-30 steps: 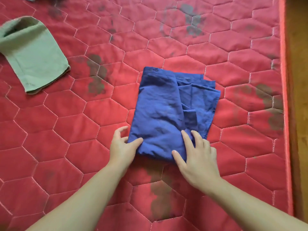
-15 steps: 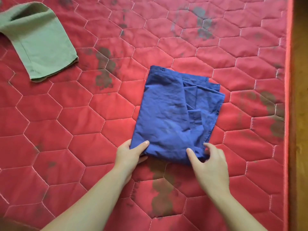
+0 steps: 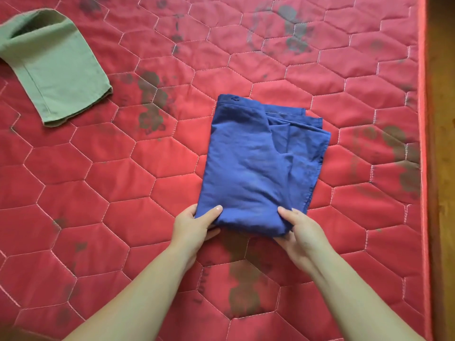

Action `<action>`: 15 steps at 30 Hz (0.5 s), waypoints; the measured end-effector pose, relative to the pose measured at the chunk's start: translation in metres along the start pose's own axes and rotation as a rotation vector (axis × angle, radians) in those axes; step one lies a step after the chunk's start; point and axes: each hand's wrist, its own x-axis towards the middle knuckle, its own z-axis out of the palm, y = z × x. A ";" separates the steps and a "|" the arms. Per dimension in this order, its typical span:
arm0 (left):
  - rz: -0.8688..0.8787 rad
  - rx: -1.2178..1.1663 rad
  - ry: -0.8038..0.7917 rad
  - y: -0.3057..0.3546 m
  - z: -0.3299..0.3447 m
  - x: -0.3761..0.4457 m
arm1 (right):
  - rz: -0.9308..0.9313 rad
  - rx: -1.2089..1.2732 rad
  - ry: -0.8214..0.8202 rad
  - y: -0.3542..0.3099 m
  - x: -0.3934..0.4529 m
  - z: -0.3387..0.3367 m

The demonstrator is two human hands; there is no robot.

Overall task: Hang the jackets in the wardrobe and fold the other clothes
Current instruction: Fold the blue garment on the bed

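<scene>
A folded blue garment (image 3: 256, 163) lies on the red quilted mattress (image 3: 123, 180), right of centre. My left hand (image 3: 197, 225) grips its near left corner, thumb on top and fingers tucked under the edge. My right hand (image 3: 299, 230) grips the near right corner the same way, thumb over the fold. The near edge of the garment is slightly lifted between the two hands. A button shows at the garment's far left corner.
A folded green garment (image 3: 54, 67) lies at the far left of the mattress. The mattress edge (image 3: 423, 143) runs down the right side, with a wooden floor (image 3: 443, 168) beyond it. Dark stains mark the red cover in several places.
Both hands went from resting flat on the blue garment's near edge to gripping its near corners, fingers slid underneath. The view shifted slightly.
</scene>
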 end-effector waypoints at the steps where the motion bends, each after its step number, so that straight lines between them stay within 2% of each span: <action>1: 0.002 0.006 -0.007 0.000 0.000 0.000 | -0.058 -0.217 0.079 0.004 0.002 -0.006; 4: 0.010 0.019 -0.018 0.001 -0.001 -0.001 | -0.469 -1.000 0.303 0.004 -0.003 -0.017; 5: 0.011 0.021 -0.014 0.001 -0.001 -0.001 | -0.603 -1.110 0.351 0.000 -0.006 -0.015; 7: 0.011 0.022 -0.006 0.001 0.000 -0.002 | -0.872 -1.145 0.369 -0.008 -0.013 0.000; 9: 0.010 0.024 -0.004 0.001 0.000 -0.001 | -1.072 -1.245 0.217 -0.009 -0.010 0.023; 10: 0.008 0.026 -0.006 0.001 0.000 -0.002 | -1.135 -1.338 0.123 -0.007 -0.005 0.034; 12: 0.017 0.027 -0.012 0.001 -0.001 -0.003 | -1.141 -1.565 -0.001 -0.002 0.012 0.043; 15: 0.056 0.035 -0.006 0.001 0.002 -0.005 | -0.993 -1.773 -0.002 0.000 0.041 0.025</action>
